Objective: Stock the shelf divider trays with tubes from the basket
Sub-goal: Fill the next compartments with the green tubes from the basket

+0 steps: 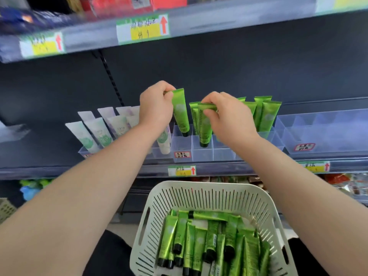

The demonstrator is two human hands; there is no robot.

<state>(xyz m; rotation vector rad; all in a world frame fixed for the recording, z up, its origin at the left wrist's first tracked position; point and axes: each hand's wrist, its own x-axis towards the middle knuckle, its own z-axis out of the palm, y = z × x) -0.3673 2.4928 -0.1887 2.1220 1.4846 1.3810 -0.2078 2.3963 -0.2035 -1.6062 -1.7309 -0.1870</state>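
Observation:
My left hand (156,105) pinches the crimped top of a green tube (181,112), cap down in a slot of the clear divider tray (182,145). My right hand (227,114) pinches the top of another green tube (205,126), standing cap down in the slot to the right. Several more green tubes (266,114) stand behind and to the right of my right hand. Below, a white slotted basket (207,193) holds several loose green tubes (199,242) with black caps.
White and pale green tubes (99,130) fill the trays to the left. An unfilled clear divider tray (322,130) sits at the right. An upper shelf edge with price labels (142,28) overhangs. Packaged goods lie on the lower shelf behind the basket.

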